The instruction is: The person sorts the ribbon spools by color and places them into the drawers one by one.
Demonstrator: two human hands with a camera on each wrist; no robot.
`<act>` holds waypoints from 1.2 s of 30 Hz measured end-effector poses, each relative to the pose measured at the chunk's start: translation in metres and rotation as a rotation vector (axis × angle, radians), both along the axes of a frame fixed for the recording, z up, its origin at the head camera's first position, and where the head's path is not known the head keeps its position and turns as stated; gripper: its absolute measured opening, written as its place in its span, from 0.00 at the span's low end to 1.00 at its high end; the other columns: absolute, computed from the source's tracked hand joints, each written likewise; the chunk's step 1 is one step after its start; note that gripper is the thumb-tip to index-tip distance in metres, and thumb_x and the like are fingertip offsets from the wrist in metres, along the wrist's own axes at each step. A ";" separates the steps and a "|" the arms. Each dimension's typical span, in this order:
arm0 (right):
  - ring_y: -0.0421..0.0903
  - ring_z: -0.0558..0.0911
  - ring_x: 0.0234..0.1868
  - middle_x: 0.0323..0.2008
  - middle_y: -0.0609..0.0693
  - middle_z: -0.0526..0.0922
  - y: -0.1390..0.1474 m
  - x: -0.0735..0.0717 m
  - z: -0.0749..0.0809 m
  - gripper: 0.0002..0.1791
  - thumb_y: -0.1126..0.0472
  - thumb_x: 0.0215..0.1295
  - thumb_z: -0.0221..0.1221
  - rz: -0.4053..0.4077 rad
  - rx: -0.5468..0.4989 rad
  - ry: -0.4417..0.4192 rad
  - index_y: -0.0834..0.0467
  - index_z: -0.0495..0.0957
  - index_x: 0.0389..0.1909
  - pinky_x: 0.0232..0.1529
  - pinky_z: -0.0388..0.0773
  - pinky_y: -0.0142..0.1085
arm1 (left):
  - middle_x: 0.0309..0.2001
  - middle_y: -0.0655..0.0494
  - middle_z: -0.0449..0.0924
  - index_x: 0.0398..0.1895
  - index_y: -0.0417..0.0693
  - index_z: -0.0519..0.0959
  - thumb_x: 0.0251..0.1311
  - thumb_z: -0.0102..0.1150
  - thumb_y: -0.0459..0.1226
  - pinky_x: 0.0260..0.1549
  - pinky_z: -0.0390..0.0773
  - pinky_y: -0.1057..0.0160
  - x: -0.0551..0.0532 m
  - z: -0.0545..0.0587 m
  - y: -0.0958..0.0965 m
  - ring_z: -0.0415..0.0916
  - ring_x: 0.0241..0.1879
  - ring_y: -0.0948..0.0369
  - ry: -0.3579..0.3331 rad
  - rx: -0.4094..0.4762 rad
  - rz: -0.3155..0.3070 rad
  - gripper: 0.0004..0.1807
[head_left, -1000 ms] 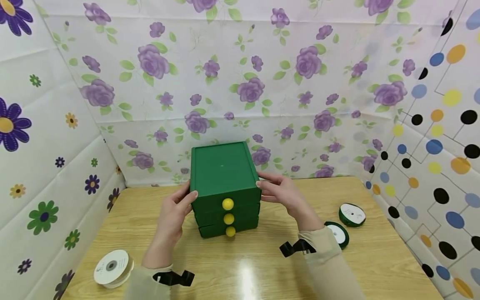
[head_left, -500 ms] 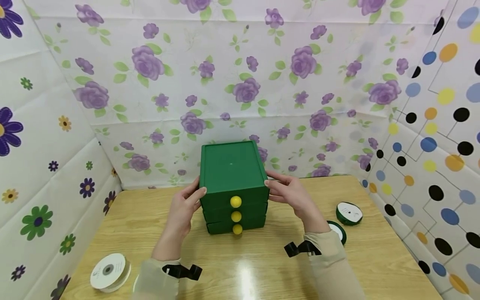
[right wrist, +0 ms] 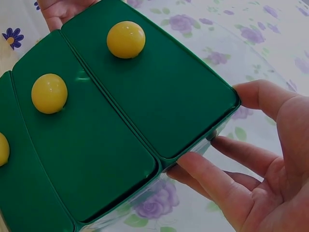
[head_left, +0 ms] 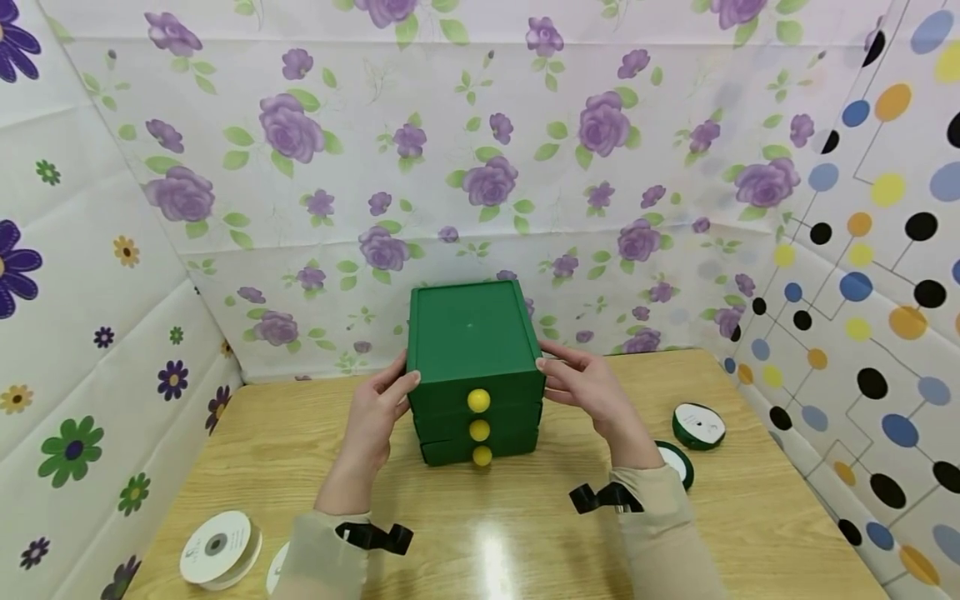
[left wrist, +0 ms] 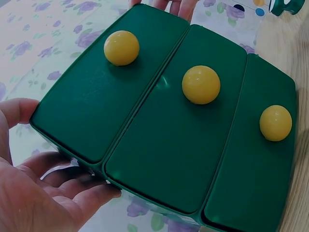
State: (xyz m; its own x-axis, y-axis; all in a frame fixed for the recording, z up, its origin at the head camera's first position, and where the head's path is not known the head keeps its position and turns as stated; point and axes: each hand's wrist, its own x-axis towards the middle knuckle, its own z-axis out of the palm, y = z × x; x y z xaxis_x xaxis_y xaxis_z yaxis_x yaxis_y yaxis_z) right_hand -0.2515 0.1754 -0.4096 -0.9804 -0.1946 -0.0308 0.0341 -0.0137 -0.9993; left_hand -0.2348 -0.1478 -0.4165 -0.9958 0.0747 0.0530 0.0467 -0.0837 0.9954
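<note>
A green three-drawer box (head_left: 472, 333) with round yellow knobs (head_left: 478, 400) stands on the table between my hands, its drawers closed. My left hand (head_left: 378, 408) holds its left side, thumb at the upper front edge and fingers along the side, as the left wrist view shows with the thumb (left wrist: 19, 111) on the corner. On the opposite side my right hand (head_left: 592, 392) grips it the same way. In the right wrist view the right thumb (right wrist: 260, 94) touches the top corner while the fingers (right wrist: 212, 179) lie against the side. The box's back is hidden.
A white ribbon spool (head_left: 217, 550) lies at the front left of the wooden table (head_left: 435, 525); another white one (head_left: 276, 568) is partly behind my left sleeve. Two dark green ribbon spools (head_left: 699, 426) lie at right, one partly behind my right forearm. Flowered cloth (head_left: 360, 167) hangs behind.
The green drawer box has shifted to the right across the table, both hands moving with it. The view has turned slightly, and a second white spool shows beside my left sleeve.
</note>
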 end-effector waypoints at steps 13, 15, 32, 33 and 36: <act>0.56 0.81 0.56 0.59 0.57 0.80 0.004 -0.001 0.001 0.34 0.43 0.64 0.66 -0.025 0.006 -0.016 0.47 0.71 0.70 0.53 0.80 0.44 | 0.74 0.55 0.61 0.75 0.52 0.64 0.67 0.63 0.47 0.67 0.63 0.46 -0.008 -0.001 0.005 0.54 0.74 0.56 0.012 0.008 -0.012 0.35; 0.57 0.81 0.57 0.58 0.57 0.80 0.004 -0.001 0.001 0.34 0.43 0.64 0.66 -0.029 0.008 -0.014 0.47 0.71 0.70 0.53 0.80 0.44 | 0.73 0.55 0.62 0.74 0.52 0.65 0.67 0.63 0.48 0.67 0.64 0.46 -0.008 -0.001 0.005 0.55 0.74 0.56 0.011 0.008 -0.008 0.35; 0.56 0.80 0.58 0.61 0.55 0.78 0.001 -0.002 -0.001 0.34 0.41 0.64 0.65 -0.045 0.027 0.008 0.47 0.72 0.69 0.53 0.80 0.43 | 0.73 0.55 0.62 0.75 0.51 0.64 0.67 0.62 0.47 0.67 0.63 0.45 -0.010 0.000 0.003 0.55 0.73 0.57 -0.001 0.015 -0.004 0.35; 0.56 0.80 0.58 0.62 0.54 0.77 0.001 -0.002 -0.002 0.34 0.41 0.64 0.65 -0.048 0.029 0.012 0.48 0.73 0.69 0.53 0.80 0.43 | 0.73 0.54 0.62 0.75 0.51 0.64 0.67 0.62 0.47 0.67 0.63 0.45 -0.010 0.001 0.003 0.55 0.73 0.57 0.001 0.015 -0.005 0.35; 0.54 0.79 0.59 0.64 0.54 0.75 0.000 -0.001 -0.008 0.34 0.40 0.64 0.64 -0.062 0.028 0.025 0.51 0.73 0.68 0.53 0.80 0.43 | 0.73 0.54 0.61 0.75 0.50 0.64 0.67 0.62 0.46 0.67 0.63 0.45 -0.010 0.001 0.002 0.55 0.73 0.56 0.003 0.017 -0.007 0.35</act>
